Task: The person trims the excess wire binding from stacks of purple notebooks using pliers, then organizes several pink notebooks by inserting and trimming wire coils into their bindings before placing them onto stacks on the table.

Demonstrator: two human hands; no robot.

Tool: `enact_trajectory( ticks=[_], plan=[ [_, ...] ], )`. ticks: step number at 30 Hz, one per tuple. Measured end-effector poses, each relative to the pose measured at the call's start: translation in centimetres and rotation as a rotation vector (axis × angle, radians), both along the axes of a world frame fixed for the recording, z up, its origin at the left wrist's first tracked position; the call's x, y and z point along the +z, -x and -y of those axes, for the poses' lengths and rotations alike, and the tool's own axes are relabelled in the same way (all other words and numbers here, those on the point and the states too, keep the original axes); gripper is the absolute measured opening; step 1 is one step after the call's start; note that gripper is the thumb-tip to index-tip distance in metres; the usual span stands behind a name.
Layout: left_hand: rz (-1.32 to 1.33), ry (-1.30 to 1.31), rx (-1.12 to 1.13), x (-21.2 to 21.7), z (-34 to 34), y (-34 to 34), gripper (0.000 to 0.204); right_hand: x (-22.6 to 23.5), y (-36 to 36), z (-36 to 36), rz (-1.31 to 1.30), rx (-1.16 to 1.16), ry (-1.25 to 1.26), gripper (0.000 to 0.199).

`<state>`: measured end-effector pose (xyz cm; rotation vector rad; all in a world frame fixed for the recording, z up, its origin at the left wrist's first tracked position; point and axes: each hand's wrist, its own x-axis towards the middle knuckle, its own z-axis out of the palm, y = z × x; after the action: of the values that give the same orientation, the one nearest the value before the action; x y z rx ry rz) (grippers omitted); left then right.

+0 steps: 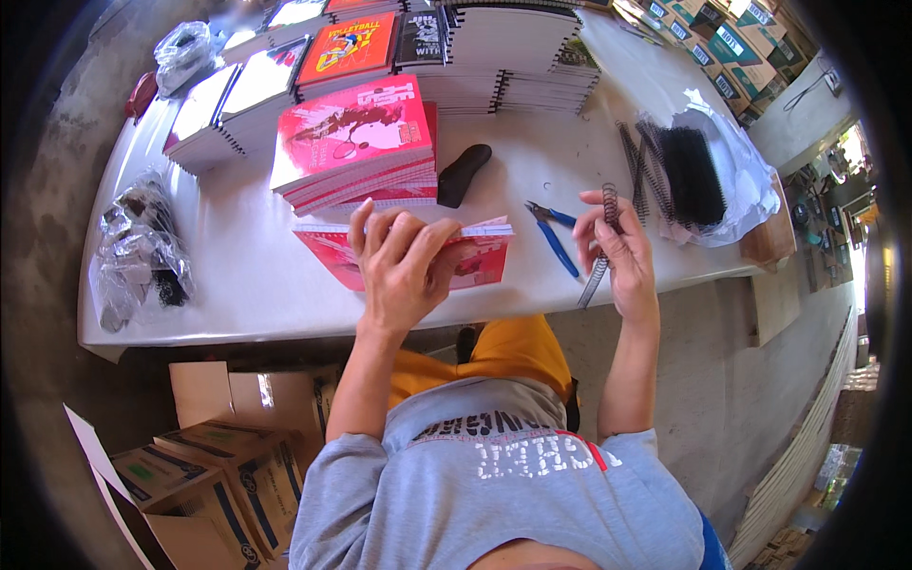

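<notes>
My left hand (404,261) grips a pink-red notebook (482,266) by its upper edge, fingers over the top. The book stands on its long side near the table's front edge. In my right hand (622,255), between thumb and fingers, is a black spiral binding coil (597,277), held upright and slightly tilted. Blue-handled cutting pliers (557,245) lie on the table just left of that hand. Behind the held notebook rises a stack of matching pink notebooks (356,138). A black curved object (465,175), its kind unclear, lies beside the stack.
More black coils (692,176) rest on crumpled plastic at the right. A plastic bag of dark coils (142,252) lies at the left. Stacks of spiral-bound notebooks (347,46) line the table's back. Cardboard boxes (228,475) stand on the floor at lower left.
</notes>
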<state>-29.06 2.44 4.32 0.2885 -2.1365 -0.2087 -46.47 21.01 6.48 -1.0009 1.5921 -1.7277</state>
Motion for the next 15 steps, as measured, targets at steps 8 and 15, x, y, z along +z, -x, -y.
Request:
enact_trajectory(
  ticks=[8, 15],
  plan=[
    [0.032, 0.044, 0.146, -2.8, -1.3, 0.0, 0.05, 2.0, -2.0, 2.2, -0.506, 0.074, -0.252, 0.027],
    [-0.175, 0.006, 0.292, -3.9, -2.7, 2.3, 0.041, 1.3, -2.6, 3.6, -0.626, -0.057, -0.036, 0.022]
  ],
)
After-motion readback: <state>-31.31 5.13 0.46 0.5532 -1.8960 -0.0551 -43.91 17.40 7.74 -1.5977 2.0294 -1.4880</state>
